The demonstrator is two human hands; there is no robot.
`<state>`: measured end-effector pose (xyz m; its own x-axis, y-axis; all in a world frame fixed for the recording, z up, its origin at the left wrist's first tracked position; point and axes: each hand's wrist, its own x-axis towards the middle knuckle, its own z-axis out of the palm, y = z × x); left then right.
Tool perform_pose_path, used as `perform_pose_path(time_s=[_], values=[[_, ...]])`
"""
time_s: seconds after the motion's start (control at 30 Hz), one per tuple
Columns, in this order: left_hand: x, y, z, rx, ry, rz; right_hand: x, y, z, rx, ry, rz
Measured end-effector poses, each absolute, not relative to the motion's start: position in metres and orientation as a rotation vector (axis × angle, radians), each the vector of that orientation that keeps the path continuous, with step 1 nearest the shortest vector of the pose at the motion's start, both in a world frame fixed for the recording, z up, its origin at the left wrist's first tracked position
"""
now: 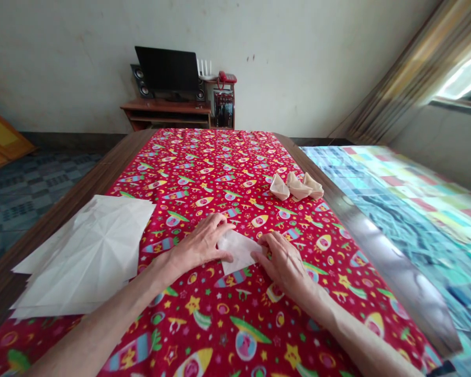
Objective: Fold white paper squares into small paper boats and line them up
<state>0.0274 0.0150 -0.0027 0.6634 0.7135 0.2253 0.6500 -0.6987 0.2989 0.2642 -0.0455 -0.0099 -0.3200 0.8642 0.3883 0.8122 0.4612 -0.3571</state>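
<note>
Between my two hands, a small folded piece of white paper [238,251] lies on the red patterned cloth [223,319]. My left hand [206,238] has its thumb and fingers on the paper's left edge. At the right end, my right hand [280,256] pinches the paper between thumb and fingers. Several folded paper shapes [297,187], cream coloured, stand in a row on the cloth beyond my right hand. To the left of my left arm is a stack of white paper sheets [90,256]; the top one shows creases spreading from its centre.
The cloth covers a table with a dark wooden edge [361,225]. To the right is a bed [408,220] with a checked cover. By the far wall, a low desk [165,107] carries a black monitor [168,70], speakers and a red telephone [227,77].
</note>
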Motion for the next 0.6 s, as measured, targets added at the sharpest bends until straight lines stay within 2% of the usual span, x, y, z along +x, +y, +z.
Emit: perform_pose_path(time_s=[0.27,0.6], values=[[0.0283,0.011,-0.0004,2.661,1.1,0.491,0.2606,-0.0498,-0.0016,-1.329,-2.118,0.194],[0.0271,0.0091,-0.0025,2.648,1.064,0.478,0.2632,-0.0455,-0.0099,-1.365,-2.268,-0.01]])
